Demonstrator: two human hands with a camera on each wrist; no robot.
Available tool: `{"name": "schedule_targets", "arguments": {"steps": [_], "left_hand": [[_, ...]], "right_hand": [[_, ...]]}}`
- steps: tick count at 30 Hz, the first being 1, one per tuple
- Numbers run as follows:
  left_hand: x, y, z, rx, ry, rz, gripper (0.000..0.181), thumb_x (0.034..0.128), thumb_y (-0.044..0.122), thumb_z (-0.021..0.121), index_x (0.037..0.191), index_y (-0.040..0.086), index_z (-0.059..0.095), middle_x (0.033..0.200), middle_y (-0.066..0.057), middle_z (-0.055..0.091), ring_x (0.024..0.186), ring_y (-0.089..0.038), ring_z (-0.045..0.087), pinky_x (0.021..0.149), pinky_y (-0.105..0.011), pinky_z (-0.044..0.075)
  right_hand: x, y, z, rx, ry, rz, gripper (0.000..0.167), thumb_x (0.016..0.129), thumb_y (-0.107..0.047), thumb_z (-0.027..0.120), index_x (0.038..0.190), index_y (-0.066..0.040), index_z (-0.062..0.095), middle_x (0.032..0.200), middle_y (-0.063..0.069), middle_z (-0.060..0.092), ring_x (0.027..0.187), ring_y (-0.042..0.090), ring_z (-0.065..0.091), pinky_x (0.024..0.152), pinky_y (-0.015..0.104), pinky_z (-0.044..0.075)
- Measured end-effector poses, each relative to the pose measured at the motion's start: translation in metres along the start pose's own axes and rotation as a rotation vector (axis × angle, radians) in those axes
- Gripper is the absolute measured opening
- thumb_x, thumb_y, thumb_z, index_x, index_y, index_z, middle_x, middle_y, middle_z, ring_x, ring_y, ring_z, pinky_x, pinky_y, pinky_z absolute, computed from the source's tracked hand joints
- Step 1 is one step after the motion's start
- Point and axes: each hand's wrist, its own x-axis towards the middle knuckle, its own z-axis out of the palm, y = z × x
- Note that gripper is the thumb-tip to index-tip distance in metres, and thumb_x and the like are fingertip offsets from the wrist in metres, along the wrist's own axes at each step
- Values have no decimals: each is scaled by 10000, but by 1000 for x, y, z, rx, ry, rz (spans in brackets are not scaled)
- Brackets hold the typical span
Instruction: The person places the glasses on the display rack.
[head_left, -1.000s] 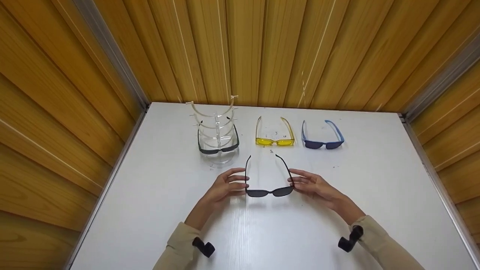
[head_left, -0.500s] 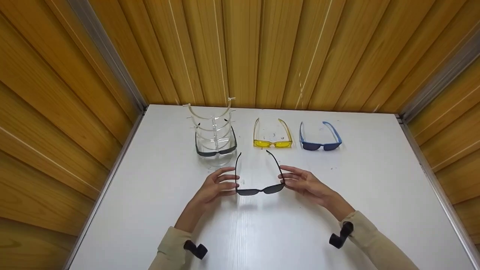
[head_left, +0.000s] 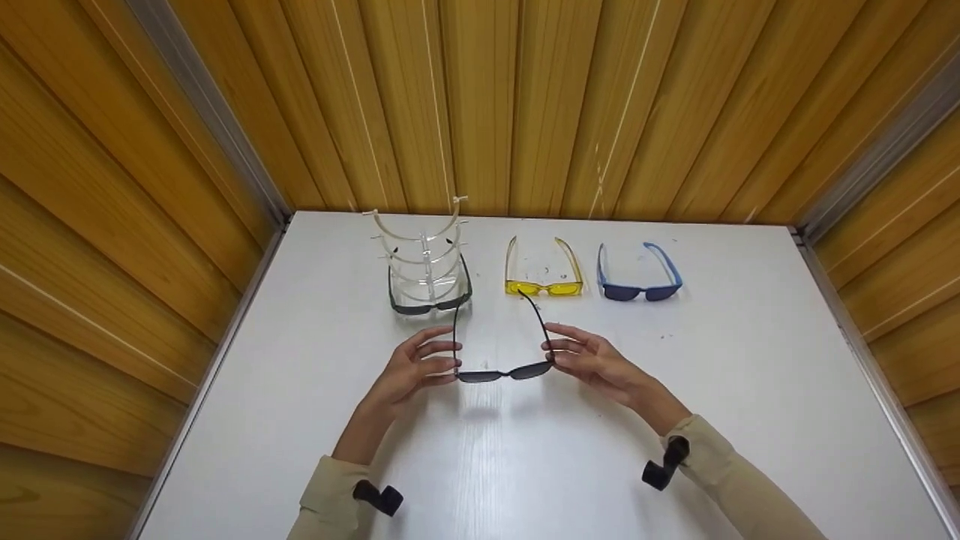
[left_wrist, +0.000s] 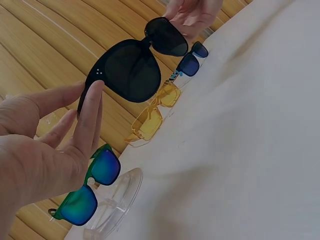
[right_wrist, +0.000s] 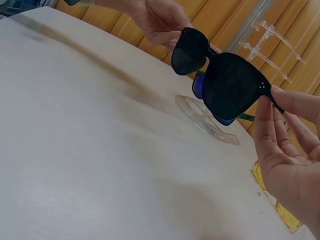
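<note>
Head: white table (head_left: pixel 517 465), wood-grain walls (head_left: pixel 480 105)

- Black sunglasses (head_left: pixel 480 376) span the space between my left grip (head_left: pixel 412 367) and right grip (head_left: pixel 600 367).
- Ahead of my left, clear stand (head_left: pixel 427 259) and its mounted glasses (head_left: pixel 412 309) block the way.
- Beyond my right, yellow glasses (head_left: pixel 564 289) and blue glasses (head_left: pixel 660 293) leave a narrow gap.
- Bare table (head_left: pixel 772 375) lies outward of my right.
- Wooden wall (head_left: pixel 480 112) closes the back.

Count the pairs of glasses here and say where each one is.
4: a black pair held by the left hand and right hand, a green pair on the clear stand, a yellow pair on the table, and a blue pair to its right.
</note>
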Motion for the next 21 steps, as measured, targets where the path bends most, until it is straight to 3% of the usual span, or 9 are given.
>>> {"name": "schedule_targets", "arguments": {"steps": [10, 21], "left_hand": [[-7, 4, -11, -48, 4, 28, 639, 906, -27, 708, 1494, 42, 467, 1225, -56, 685, 1003, -172, 729, 856, -350, 642], [-17, 4, -26, -50, 61, 33, 639, 901, 6, 740, 1485, 67, 487, 1259, -95, 674, 1037, -203, 733, 873, -337, 637]], "right_hand": [[9, 0, 13, 31, -11, -48, 564, 975, 66, 599, 1501, -103, 488, 1237, 22, 673, 1186, 132, 647, 1013, 234, 558], [25, 3, 27, 29, -47, -66, 575, 981, 63, 587, 1527, -48, 443, 1258, 13, 660, 1208, 126, 632, 1028, 238, 547]]}}
